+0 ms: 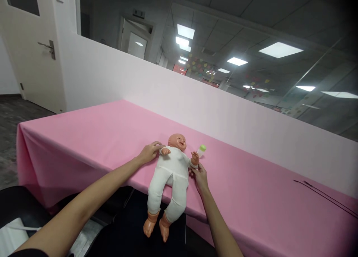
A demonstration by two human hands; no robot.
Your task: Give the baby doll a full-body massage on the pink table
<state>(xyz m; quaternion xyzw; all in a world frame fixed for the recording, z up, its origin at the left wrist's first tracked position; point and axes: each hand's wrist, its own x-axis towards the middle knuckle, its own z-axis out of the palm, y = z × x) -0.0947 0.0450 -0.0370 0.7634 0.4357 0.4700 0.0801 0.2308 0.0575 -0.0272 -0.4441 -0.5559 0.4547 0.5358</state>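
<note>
- Doll (173, 171) seems light, soft-bodied; better hold around the trunk (172, 157).
- Right grip (200, 176) seems closed on its sleeve (192, 163).
- Left grip (151, 151) beside its arm (165, 151); closed, I cannot tell.

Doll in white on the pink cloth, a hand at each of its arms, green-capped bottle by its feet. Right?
Not quite: in the head view the green-capped bottle is beside the doll, near its head, not its feet. Pink cloth, left hand and right hand are as stated.
</note>
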